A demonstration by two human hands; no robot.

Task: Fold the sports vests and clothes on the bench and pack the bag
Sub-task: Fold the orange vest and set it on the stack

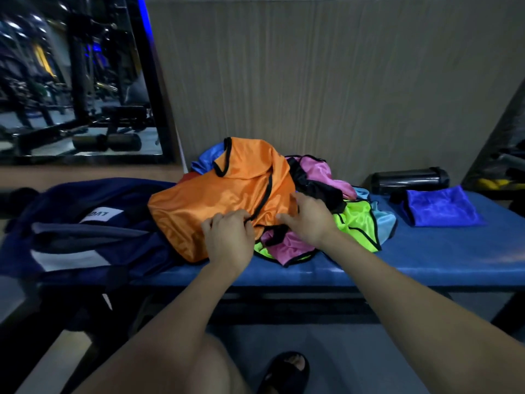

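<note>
On the blue desk (426,260) we see the navy bag (85,223) filling the left end, its mouth toward the pile; what it holds we cannot tell. The orange vest (227,189) tops the heap at the desk's middle, straight ahead of both hands, its long axis slanting from back right to front left. Our left hand (228,240) pinches its black trim at the near edge; our right hand (308,220) rests spread on it. A folded blue vest (440,207) lies at the right end.
</note>
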